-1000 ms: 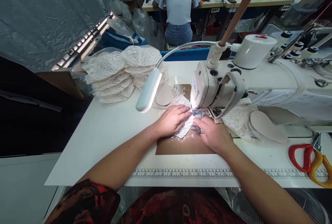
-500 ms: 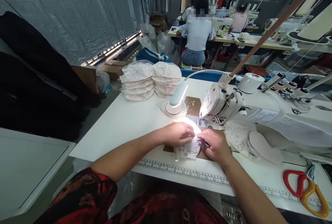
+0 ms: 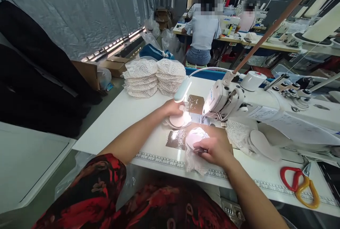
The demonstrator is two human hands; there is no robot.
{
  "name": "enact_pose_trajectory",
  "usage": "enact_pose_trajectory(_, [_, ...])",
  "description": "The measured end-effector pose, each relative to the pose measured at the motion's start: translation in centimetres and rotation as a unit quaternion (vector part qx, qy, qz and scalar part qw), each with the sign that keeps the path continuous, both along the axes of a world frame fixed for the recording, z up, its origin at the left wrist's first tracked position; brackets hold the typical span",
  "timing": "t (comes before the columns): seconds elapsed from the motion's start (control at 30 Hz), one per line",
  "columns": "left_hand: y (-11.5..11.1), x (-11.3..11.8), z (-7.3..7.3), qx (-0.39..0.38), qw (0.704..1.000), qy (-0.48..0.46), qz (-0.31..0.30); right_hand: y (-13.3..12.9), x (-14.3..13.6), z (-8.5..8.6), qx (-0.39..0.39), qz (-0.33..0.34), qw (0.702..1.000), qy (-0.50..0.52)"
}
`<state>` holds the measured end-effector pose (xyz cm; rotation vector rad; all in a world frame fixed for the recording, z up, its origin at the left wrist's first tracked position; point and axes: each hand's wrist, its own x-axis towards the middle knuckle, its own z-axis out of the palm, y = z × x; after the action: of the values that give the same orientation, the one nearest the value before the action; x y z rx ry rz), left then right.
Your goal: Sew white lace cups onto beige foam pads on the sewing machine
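Observation:
My right hand [image 3: 214, 148] grips a white lace piece [image 3: 195, 151] that droops over the table's front edge; a small thread snip seems tucked in the same hand. My left hand [image 3: 173, 109] reaches forward under the lamp [image 3: 182, 90] and rests its fingers on a beige oval pad [image 3: 177, 120] lying on loose lace. The white sewing machine [image 3: 225, 98] stands just right of both hands, its needle area above a shiny brown plate [image 3: 176, 138].
Two stacks of lace cups [image 3: 154, 76] sit at the table's far left. More lace and beige pads [image 3: 261, 143] lie under the machine arm. Red and yellow scissors [image 3: 300, 184] rest at right. A ruler strip [image 3: 159, 161] runs along the front edge. A person [image 3: 203, 36] sits at a table behind.
My left hand let go of the lace piece and reached forward to the beige pad under the lamp. My right hand drew the lace toward the table's front edge.

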<state>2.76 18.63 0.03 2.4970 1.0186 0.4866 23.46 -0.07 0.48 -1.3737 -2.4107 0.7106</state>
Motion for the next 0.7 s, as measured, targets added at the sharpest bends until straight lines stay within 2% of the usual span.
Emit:
enact_pose_trajectory(0.1, [-1.8, -1.0, 0.1, -0.109, 0.994, -0.013, -0.003, 0.1, 0.6, -0.2, -0.052, -0.002, 0.995, 0.082])
enact_pose_trajectory(0.2, [-3.7, -1.6, 0.4, -0.213, 0.974, -0.072, -0.008, 0.2, 0.9, -0.1, -0.156, 0.019, 0.983, 0.099])
enact_pose_trajectory(0.27, [-4.7, -1.9, 0.5, -0.308, 0.94, -0.143, -0.009, 0.1, 1.2, 0.3, -0.238, 0.046, 0.965, 0.104])
enact_pose_trajectory(0.33, [-5.3, -2.0, 0.3, -0.384, 0.901, -0.201, -0.016, 0.0, 1.6, 0.8, -0.278, 0.052, 0.952, 0.118])
enact_pose_trajectory(0.4, [-5.5, -2.1, 0.0, -0.413, 0.882, -0.225, -0.031, 0.1, 1.7, 1.3, -0.259, 0.008, 0.956, 0.133])
enact_pose_trajectory(0.47, [-5.6, -2.1, -0.2, -0.422, 0.874, -0.235, -0.049, 0.5, 1.6, 1.7, -0.189, -0.091, 0.967, 0.143])
enact_pose_trajectory(0.53, [-5.7, -2.0, -0.3, -0.427, 0.871, -0.237, -0.063, 1.3, 0.9, 1.8, -0.117, -0.185, 0.966, 0.137])
enact_pose_trajectory(0.6, [-5.6, -2.0, -0.2, -0.43, 0.869, -0.233, -0.073, 2.1, 0.0, 1.5, -0.098, -0.214, 0.963, 0.135])
enact_pose_trajectory(0.7, [-5.6, -2.2, 0.0, -0.401, 0.885, -0.219, -0.093, 3.1, -1.6, 0.6, -0.128, -0.2, 0.956, 0.175])
